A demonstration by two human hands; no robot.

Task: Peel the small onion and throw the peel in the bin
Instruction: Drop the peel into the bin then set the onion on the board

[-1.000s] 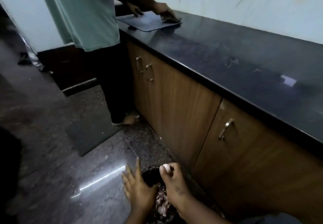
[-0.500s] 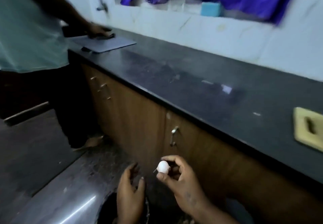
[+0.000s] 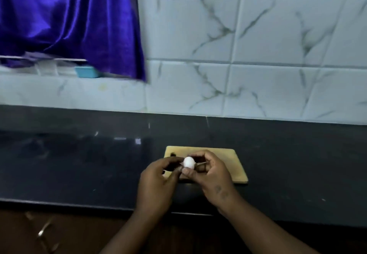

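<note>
A small white peeled onion (image 3: 188, 162) is held above the near left part of a light wooden cutting board (image 3: 234, 166). My right hand (image 3: 210, 176) pinches the onion from the right with thumb and curled fingers. My left hand (image 3: 156, 182) comes in from the left, its fingertips touching the onion's left side. Both hands hover over the black countertop (image 3: 79, 166). The bin is out of view.
A white marbled tile wall (image 3: 258, 55) rises behind the counter. A purple curtain (image 3: 69, 21) hangs at the upper left over a sill with a small blue box (image 3: 86, 71). Wooden cabinet fronts with a metal handle (image 3: 44, 229) show below the counter edge.
The view swung up from the floor bin and another person to the counter. My right hand carried the onion up over the cutting board, and my left hand joined it at the onion.
</note>
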